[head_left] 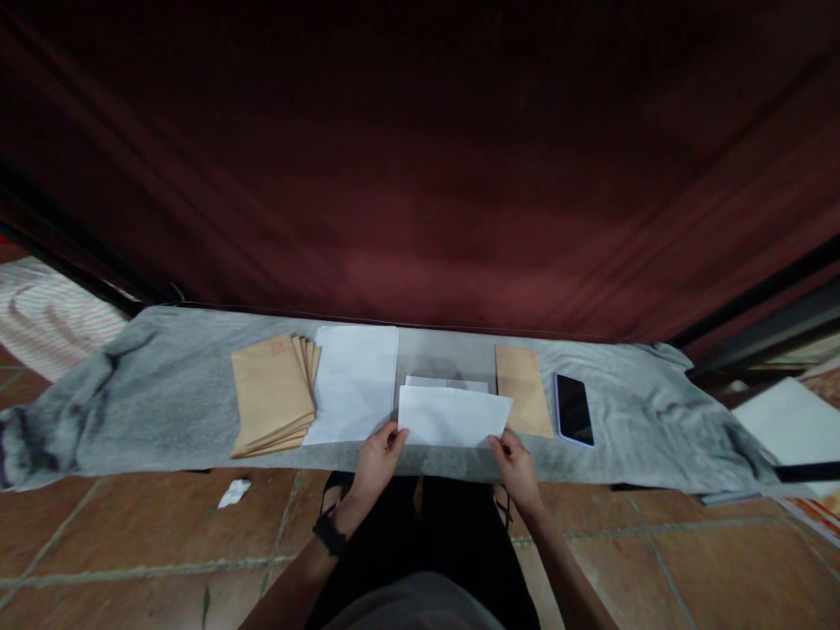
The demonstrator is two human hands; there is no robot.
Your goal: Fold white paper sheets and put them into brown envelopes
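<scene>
At six o'clock on the counter (164,385), fingers of our left hand (379,455) and right hand (518,468) pinch one white sheet (452,417).

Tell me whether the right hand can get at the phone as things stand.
Probably yes. The phone lies bare on the grey cloth just right of the right hand, nothing standing between them; but that hand pinches the white sheet and would need to let go.

Left to right on the cloth (164,394) lie envelope stack (272,395), paper sheets (354,381), folded sheet (452,416), single envelope (523,389), phone (573,409).
</scene>
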